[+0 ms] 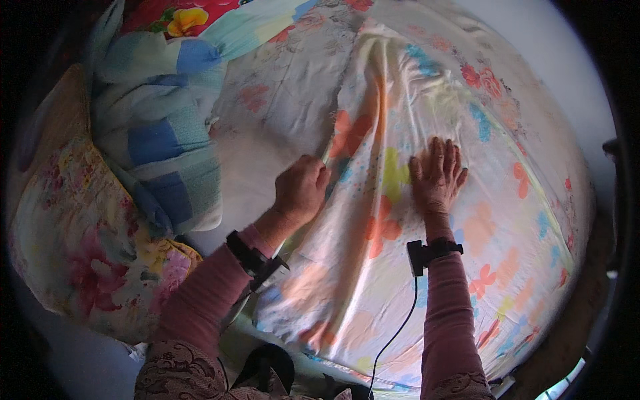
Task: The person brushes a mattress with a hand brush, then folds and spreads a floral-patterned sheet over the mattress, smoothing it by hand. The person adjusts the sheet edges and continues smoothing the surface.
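A pale cloth printed with orange, yellow and blue flowers point(480, 225) is spread before me, with a long raised fold running down its left part. My left hand point(302, 189) is closed in a fist on the left edge of this cloth. Flat on the same cloth, my right hand point(436, 175) presses down to the right of the fold, palm down, fingers slightly apart. Underneath lies a light sheet with red rose prints point(285, 85), showing to the left and along the far side.
At the left is a bunched blue, green and white checked quilt point(165, 140). Nearer me lies a floral padded piece with yellow edging point(95, 250). A red floral textile point(185, 17) shows at the far left. From the right wrist band point(434, 252) a black cable point(400, 327) hangs down.
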`<state>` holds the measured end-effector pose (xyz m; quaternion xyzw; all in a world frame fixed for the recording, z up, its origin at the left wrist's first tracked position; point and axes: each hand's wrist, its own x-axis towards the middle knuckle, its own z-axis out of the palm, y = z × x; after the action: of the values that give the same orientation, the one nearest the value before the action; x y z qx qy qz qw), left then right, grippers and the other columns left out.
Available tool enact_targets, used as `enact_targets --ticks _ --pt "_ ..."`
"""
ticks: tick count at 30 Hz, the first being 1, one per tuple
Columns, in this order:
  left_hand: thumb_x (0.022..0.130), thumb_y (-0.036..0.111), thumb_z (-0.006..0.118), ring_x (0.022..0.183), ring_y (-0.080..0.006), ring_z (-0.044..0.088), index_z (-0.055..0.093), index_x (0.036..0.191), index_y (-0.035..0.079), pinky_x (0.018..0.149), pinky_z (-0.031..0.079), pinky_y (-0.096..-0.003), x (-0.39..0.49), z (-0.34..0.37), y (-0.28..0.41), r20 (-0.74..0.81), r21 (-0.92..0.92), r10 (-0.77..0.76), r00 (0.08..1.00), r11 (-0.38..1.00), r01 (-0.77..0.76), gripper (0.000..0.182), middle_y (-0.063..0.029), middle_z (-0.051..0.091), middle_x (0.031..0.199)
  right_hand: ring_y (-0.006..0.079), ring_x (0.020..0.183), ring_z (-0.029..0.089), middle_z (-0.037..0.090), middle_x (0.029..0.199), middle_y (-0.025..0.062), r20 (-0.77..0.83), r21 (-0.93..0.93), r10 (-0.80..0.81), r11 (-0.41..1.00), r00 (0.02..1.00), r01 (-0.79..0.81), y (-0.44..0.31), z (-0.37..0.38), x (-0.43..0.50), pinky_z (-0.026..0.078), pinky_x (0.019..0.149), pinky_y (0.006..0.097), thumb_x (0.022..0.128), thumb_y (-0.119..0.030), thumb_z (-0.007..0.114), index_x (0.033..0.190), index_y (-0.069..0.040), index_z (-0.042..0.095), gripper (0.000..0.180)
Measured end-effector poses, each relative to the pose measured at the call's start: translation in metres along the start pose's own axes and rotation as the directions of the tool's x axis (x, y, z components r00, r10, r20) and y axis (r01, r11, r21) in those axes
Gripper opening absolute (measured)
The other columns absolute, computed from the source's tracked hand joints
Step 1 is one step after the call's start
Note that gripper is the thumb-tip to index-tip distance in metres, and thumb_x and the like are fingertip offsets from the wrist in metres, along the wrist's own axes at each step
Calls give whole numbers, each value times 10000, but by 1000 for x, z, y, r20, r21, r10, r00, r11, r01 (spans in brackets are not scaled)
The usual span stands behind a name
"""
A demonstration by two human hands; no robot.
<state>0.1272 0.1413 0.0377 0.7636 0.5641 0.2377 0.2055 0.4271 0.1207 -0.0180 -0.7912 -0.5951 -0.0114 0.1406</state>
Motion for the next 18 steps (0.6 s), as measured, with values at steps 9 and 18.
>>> enact_targets --ticks 9,18 --pt "891 96 675 1072 -390 601 548 1236 65 859 513 -481 -21 9 -23 -103 293 -14 995 955 44 368 -160 582 1138 301 1535 286 362 1638 83 -56 4 -31 1000 998 31 4 6 0 149 1209 660 917 -521 670 1556 -256 433 732" --pt "910 -28 573 1084 -435 590 552 1274 6 937 493 -505 -54 5 3 -34 -37 139 990 989 -141 366 -220 606 1196 298 1538 281 354 1645 77 -32 -35 -15 999 999 14 2 5 1 151 1218 637 916 -533 659 1563 -253 424 743"
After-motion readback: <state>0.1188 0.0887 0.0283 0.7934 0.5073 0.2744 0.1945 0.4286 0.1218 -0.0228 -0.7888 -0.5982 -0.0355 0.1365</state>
